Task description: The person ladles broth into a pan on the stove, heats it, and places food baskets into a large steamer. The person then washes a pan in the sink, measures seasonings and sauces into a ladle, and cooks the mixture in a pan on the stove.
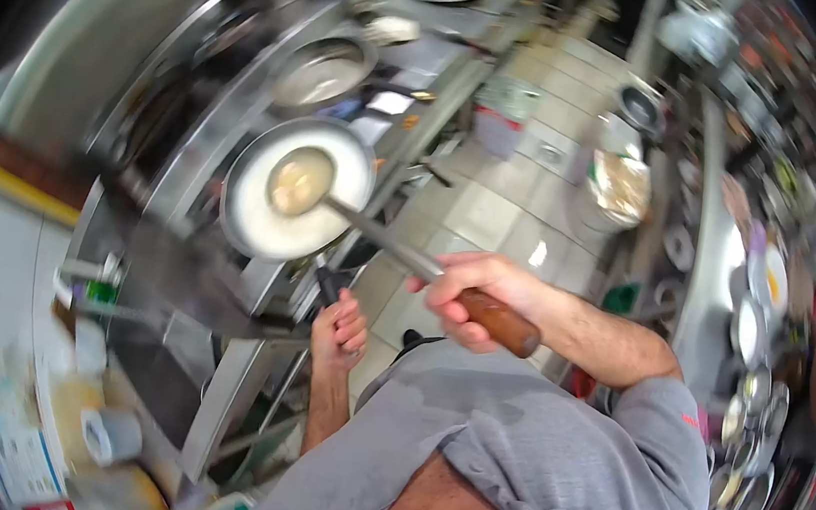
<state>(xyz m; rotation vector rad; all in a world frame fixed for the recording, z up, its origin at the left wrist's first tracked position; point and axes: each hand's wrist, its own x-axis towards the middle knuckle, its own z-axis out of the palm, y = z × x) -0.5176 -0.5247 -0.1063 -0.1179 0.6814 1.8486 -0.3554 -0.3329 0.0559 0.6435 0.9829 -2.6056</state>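
Note:
A round pan (pixel 235 227) holds white liquid (pixel 345 172) at the stove, left of the middle of the head view. My left hand (pixel 340 332) is closed around the pan's black handle (pixel 326 281). In my right hand (pixel 474 298) is a long metal ladle (pixel 371 227), gripped by its brown wooden handle (pixel 508 327). The ladle's bowl (pixel 299 182) lies over the middle of the pan, with pale, yellowish contents in it.
Behind the pan, a wide metal bowl (pixel 323 74) stands on the steel counter. A grey bin (pixel 499 129) and a white bucket (pixel 602 209) with a plastic-covered top are on the tiled floor (pixel 485 213). Plates (pixel 750 329) and bowls line the counter at right.

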